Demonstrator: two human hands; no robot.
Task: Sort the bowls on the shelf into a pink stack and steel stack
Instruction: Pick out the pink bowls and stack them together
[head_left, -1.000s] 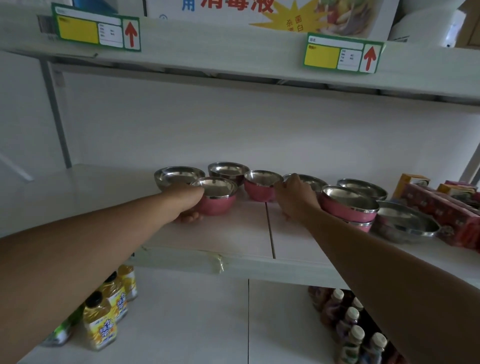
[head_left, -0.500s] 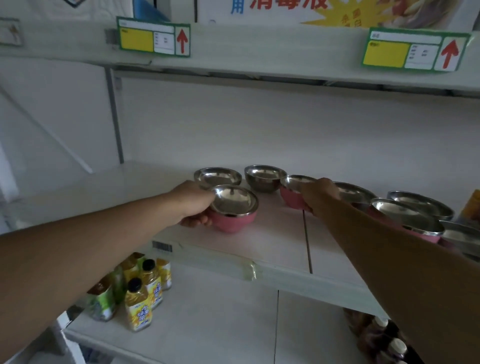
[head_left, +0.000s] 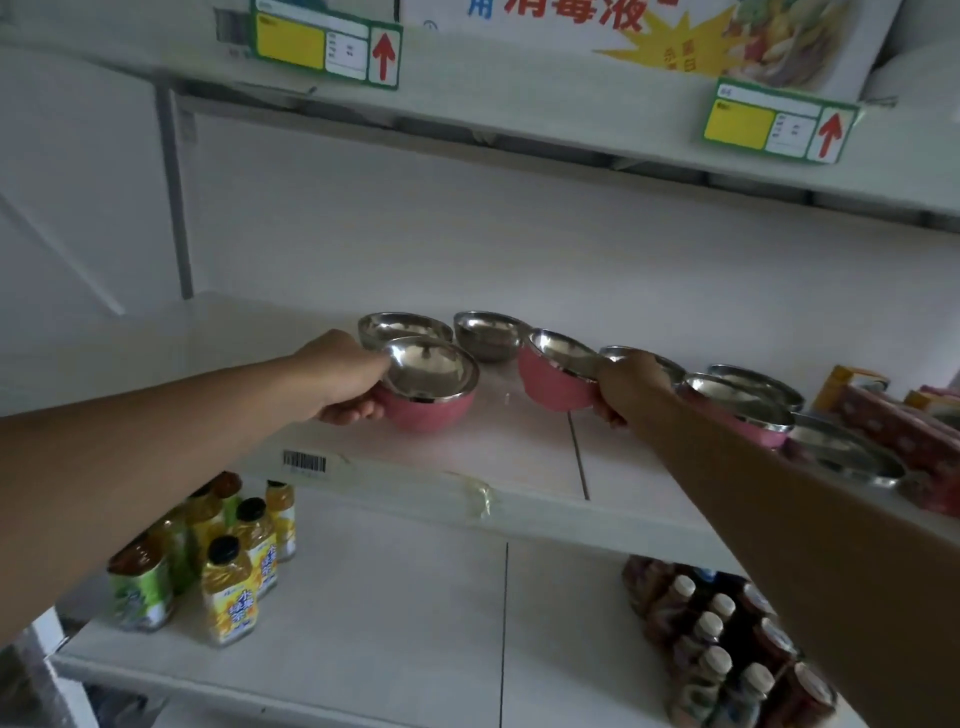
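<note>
On the white middle shelf (head_left: 467, 457), my left hand (head_left: 340, 376) grips the rim of a pink bowl (head_left: 431, 387) with a steel inside. My right hand (head_left: 631, 384) holds a second pink bowl (head_left: 556, 374), lifted off the shelf and tilted toward the left. Two steel bowls (head_left: 402, 327) (head_left: 488, 332) stand behind them at the back. To the right of my right arm sit another pink bowl (head_left: 748, 415) and several steel bowls (head_left: 758, 382) (head_left: 847, 452), partly hidden by the arm.
Red and orange boxes (head_left: 893, 415) crowd the shelf's right end. The upper shelf (head_left: 519, 98) with price tags hangs close overhead. Below, yellow drink bottles (head_left: 234, 566) stand at the left and dark bottles with white caps (head_left: 722, 644) at the right.
My right hand has lifted the second pink bowl off the shelf and tilted it toward the left. My left hand keeps its grip on the first pink bowl. The camera moved closer.
</note>
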